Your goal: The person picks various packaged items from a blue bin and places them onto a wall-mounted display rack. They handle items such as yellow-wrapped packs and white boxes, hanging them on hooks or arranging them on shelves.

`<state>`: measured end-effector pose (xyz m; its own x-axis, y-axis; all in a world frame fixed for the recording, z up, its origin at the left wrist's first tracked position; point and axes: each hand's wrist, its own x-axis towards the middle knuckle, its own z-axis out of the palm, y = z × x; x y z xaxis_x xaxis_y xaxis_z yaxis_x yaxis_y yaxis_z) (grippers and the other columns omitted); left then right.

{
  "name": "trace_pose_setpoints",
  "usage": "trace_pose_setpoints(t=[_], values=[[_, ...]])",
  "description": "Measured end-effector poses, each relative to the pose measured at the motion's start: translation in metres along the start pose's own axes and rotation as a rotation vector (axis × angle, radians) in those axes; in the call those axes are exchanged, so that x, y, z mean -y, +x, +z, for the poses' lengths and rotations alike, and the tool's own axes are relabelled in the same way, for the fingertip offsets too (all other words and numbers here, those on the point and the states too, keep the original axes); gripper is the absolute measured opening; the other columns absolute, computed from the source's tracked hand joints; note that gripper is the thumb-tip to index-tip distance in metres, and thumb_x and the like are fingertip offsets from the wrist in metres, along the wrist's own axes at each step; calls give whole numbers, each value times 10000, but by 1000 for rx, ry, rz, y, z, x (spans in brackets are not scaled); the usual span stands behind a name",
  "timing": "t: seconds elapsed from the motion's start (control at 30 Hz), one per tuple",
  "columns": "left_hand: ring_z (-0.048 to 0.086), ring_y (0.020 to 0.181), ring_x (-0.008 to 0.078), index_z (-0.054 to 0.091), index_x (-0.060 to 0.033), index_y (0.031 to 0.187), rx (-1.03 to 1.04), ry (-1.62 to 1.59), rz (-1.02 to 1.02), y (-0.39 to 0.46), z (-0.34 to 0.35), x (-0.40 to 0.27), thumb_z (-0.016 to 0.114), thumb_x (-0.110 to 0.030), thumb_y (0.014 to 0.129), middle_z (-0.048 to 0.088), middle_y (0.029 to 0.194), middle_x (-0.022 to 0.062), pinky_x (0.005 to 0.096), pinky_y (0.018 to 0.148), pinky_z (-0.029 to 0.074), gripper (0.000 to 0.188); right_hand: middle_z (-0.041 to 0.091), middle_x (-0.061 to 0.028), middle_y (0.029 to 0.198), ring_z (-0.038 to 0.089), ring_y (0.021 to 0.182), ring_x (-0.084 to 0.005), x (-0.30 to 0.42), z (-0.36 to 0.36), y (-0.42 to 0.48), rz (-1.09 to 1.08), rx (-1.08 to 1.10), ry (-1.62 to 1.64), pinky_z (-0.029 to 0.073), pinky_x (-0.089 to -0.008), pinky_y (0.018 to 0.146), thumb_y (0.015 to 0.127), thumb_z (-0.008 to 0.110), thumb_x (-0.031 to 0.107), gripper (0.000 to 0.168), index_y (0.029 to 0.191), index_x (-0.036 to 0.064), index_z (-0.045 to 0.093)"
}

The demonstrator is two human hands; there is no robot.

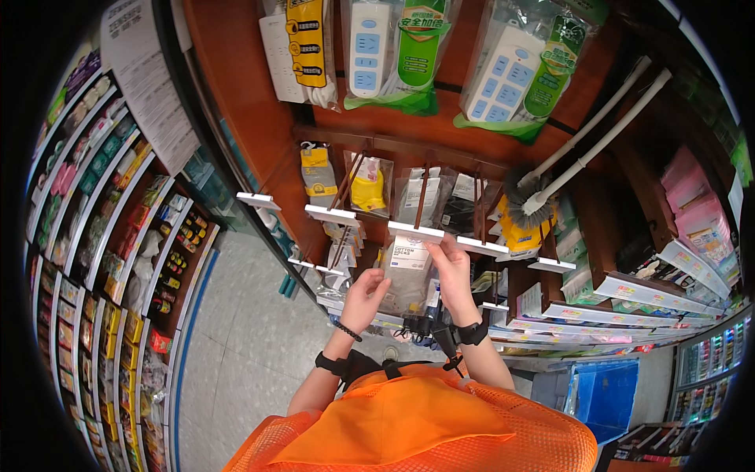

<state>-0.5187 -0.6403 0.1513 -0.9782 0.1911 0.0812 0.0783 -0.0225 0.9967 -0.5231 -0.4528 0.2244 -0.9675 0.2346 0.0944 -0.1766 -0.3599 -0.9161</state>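
Note:
A clear packet of grey cotton socks [406, 277] with a white printed card at its top is held upright in front of the display hooks. My right hand [452, 270] pinches the card's upper right side between thumb and fingers, just below a white price-tag holder [416, 230]. Beside the packet's left edge is my left hand [365, 300], its fingers loosely curled and apart; it does not appear to grip anything. Behind that tag holder, another grey sock packet [420, 197] hangs on a hook. A yellow sock packet [368, 184] hangs farther left.
Packaged power strips [367, 56] hang above. To the right, toilet brushes [534, 203] with long white handles jut out near stocked shelves [643, 289]. Another shelf unit [118, 248] stands left across the tiled floor [218, 330]. A blue bin [604, 398] sits at lower right.

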Motion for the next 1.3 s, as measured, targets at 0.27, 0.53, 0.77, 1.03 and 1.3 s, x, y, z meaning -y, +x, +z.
trace_pose_setpoints(t=[0.27,0.53,0.77,1.03,1.3], values=[[635,861,128,572,18,1060,73,-4,14,33,-6,3,644,-141,909,653,914,63,269,789,499,231,646,-43,1065,579,997,-110,3,5,6,-70,-30,-89,436,-264,892,876,638,25,255,1129,16,606],[626,909,135,563,8,1111,242,107,-1,56,-12,0,663,-146,897,658,979,70,274,825,487,282,648,-54,1061,595,994,-116,11,11,1,-73,-79,-147,450,-258,890,869,635,-4,240,1108,3,606],[611,1010,174,559,-4,1159,258,-129,125,75,-4,-64,692,-107,859,626,1137,90,292,905,463,344,653,-50,1029,601,962,-107,12,15,7,-63,-77,-147,471,-247,850,871,646,23,236,1103,-2,607],[627,925,185,620,-14,1005,219,-47,307,98,5,-66,696,-31,784,667,964,82,297,841,474,234,641,-79,1060,595,1019,-143,14,9,5,-111,-39,-207,473,-271,886,836,646,-22,263,1095,-7,607],[635,830,199,605,-10,931,237,-49,443,109,12,-74,730,-5,756,646,884,88,296,763,493,215,649,-93,1081,591,1043,-176,28,5,14,-124,49,-357,451,-303,923,815,672,17,251,1061,-7,634]])
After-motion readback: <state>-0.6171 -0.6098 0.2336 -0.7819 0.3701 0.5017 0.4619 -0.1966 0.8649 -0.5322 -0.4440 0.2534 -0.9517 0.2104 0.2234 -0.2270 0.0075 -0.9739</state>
